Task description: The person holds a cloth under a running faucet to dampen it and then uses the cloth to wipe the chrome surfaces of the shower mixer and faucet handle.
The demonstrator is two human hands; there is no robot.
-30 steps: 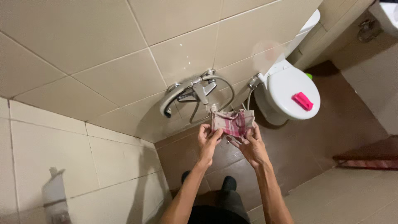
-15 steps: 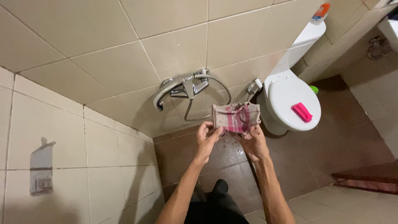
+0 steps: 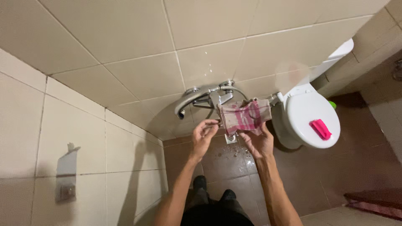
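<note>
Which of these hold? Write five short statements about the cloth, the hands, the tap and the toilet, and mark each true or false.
1. The right hand holds a pink and beige striped cloth. True.
2. The toilet has its lid raised. False: the lid is down, with a small pink thing lying on it.
3. A chrome tap is mounted on the tiled wall beyond the hands. True.
4. The left hand rests on the toilet lid. False: it is beside the cloth's left edge, below the tap.
5. The floor is white tile. False: it is brown, with a small drain below the cloth.
</note>
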